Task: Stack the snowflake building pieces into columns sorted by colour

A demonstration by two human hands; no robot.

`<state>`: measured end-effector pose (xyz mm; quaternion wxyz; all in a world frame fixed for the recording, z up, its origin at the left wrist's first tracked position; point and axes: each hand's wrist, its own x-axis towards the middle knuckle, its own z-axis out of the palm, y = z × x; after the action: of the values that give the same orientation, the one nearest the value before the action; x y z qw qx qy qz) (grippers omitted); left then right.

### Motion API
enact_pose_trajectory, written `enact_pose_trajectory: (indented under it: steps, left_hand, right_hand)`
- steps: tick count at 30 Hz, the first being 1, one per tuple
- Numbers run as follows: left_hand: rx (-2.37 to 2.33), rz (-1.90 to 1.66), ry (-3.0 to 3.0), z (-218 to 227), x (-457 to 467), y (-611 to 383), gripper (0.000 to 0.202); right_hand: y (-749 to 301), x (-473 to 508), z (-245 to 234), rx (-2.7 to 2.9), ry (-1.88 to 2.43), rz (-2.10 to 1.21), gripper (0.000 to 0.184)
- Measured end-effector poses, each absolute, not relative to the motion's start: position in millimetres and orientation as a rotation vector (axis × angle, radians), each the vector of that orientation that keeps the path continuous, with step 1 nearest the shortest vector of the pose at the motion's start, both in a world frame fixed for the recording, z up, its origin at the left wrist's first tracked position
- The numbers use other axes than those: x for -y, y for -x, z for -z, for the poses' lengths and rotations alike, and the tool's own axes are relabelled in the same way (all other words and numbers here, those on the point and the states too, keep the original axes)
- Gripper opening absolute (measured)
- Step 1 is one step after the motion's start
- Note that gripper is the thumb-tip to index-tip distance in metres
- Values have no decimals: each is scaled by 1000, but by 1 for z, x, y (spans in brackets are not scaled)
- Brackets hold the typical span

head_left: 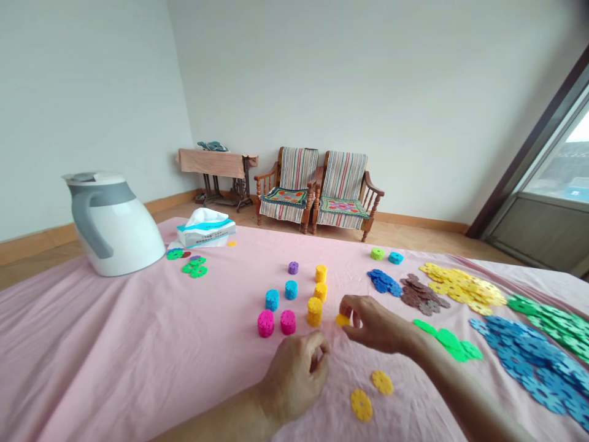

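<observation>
My right hand (375, 323) pinches a yellow notched plastic disc (342, 320) between thumb and fingers, just right of the nearest yellow stack (315, 312). My left hand (299, 371) is closed, with fingers curled, in front of the stacks; whatever it may hold is hidden. Two more yellow stacks stand in line behind the nearest one. Left of them are two pink stacks (265, 323), two light-blue stacks (272, 300) and a small purple stack (293, 267). Two loose yellow discs (361, 405) lie flat near me.
On the right lie heaps of yellow discs (464, 287), brown discs (418, 293), blue discs (538, 362) and green discs (448, 344). A white-and-grey jug (122, 227) and a tissue box (207, 233) stand on the left of the pink cloth (138, 344).
</observation>
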<state>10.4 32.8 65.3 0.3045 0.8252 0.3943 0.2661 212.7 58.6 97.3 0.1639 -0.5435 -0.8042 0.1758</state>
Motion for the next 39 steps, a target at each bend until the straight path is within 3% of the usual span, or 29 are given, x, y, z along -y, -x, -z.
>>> enact_pose_trajectory:
  steps: [14, 22, 39]
  left_hand:
    - [-1045, -705, -2187, -62, -33, -10, 16]
    - [-1046, -688, -2197, -65, -33, -10, 16]
    - [-1046, -716, -2228, -62, -32, -10, 15]
  right_hand:
    - [-187, -109, -84, 1818, 1470, -149, 12]
    - [-189, -119, -57, 1753, 1415, -245, 17]
    - [-186, -115, -57, 1898, 1413, -163, 13]
